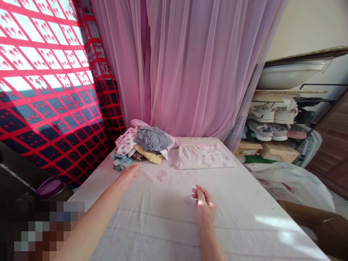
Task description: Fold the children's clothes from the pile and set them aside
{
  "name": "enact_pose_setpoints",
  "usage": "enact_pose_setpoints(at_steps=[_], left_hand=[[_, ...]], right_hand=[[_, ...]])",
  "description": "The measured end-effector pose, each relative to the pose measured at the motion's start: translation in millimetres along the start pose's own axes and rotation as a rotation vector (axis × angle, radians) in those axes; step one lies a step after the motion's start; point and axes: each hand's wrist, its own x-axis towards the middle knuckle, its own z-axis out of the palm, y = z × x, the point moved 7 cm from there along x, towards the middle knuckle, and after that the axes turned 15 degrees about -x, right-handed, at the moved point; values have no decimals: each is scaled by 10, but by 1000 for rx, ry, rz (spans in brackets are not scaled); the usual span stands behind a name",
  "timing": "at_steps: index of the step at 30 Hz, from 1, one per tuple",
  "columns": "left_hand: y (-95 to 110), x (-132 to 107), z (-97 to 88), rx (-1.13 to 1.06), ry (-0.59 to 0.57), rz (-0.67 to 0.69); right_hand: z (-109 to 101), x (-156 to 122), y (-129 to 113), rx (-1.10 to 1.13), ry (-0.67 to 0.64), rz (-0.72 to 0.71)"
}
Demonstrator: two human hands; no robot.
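My left hand (129,174) is stretched forward over the white table cloth (168,217), fingers out and holding nothing, a short way in front of a heap of small clothes (144,145). A grey garment (152,139) lies on top of that heap. My right hand (204,205) hovers over the middle of the table with its fingers loosely curled and apart, holding nothing. A folded pale pink garment (203,156) lies flat at the far right of the table, beyond my right hand.
Sheer pink curtains (190,65) hang behind the table. A red patterned cloth (49,79) covers the window on the left. A shoe rack (274,119) with sneakers and boxes stands right. A purple-lidded jar (50,187) sits at lower left, a brown chair (320,224) lower right.
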Motion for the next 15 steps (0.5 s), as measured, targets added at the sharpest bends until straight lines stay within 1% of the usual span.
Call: enact_pose_setpoints(at_steps=[2,5,11,15], left_hand=[[81,163,49,-95,30,-66],[158,340,153,-221,80,-105],[217,579,423,-418,142,-134],[292,704,525,-510,159,-145]], right_hand=[[4,-1,4,-9,-3,-6],[-4,2,7,-28,0,-20],[-8,-12,6,-69,-12,-28],[6,-17,2,-77,-15,-43]])
